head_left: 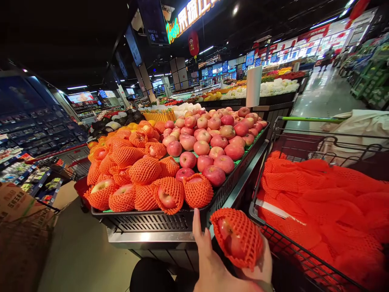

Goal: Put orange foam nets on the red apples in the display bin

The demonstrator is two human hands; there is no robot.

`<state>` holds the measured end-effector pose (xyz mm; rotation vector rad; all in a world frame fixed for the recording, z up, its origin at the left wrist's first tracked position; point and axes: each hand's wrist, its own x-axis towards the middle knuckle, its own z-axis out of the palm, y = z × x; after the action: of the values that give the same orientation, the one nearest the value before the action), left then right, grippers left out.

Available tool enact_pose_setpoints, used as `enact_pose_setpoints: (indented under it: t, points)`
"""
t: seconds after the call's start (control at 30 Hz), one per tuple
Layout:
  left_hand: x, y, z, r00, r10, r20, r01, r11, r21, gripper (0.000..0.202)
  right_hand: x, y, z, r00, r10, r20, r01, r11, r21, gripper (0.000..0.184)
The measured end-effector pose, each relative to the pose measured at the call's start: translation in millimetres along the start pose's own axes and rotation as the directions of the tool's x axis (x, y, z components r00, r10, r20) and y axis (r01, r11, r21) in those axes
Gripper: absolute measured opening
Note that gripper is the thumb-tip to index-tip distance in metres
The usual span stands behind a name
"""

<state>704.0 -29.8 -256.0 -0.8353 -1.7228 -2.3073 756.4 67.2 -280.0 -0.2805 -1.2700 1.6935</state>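
Note:
An apple in an orange foam net [237, 239] rests in my right hand [265, 263], whose fingers are mostly hidden behind the fruit. My left hand [209, 263] is just left of it, with two fingers stretched upward and apart; its lower part comes close to the apple, and I cannot tell whether they touch. Its raised fingertip is just below a netted apple [198, 190] at the front corner of the display. More netted apples [146, 170] fill the left side of the black crate [146, 221], and bare red apples [201, 147] lie on the right.
To the right, a black wire shopping cart [255, 215] holds a heap of orange foam nets [319, 202] and a pale cloth bag [358, 129]. A metal ledge [152, 237] runs below the crate. A bag roll [253, 86] stands behind the apples. Cardboard boxes [24, 219] are at left.

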Motion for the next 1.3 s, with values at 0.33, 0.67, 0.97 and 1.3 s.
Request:
enact_pose_setpoints:
  t: [0.33, 0.67, 0.97, 1.3]
  points:
    - [17, 10, 1.3, 0.868, 0.308, 0.388, -0.446, 0.827, 0.342, 0.065, -16, -6, 22, 0.750, 0.661, -0.035, -0.428, 0.525, 0.736, 0.031]
    - [10, 1, -4.7, 0.837, 0.444, 0.319, -0.501, 0.856, 0.123, 0.042, -20, -6, 27, 0.790, 0.612, -0.035, -0.413, 0.573, 0.708, 0.037]
    - [5, 3, 5.3, 0.941, 0.338, 0.014, -0.338, 0.941, 0.012, 0.018, -26, 0, 27, 0.851, 0.512, -0.119, -0.365, 0.738, 0.568, 0.036]
    - [1, -8, -7.2, 0.928, 0.374, 0.006, -0.372, 0.923, 0.096, 0.034, -35, 11, 32, 0.900, 0.395, -0.183, -0.319, 0.885, 0.340, 0.041]
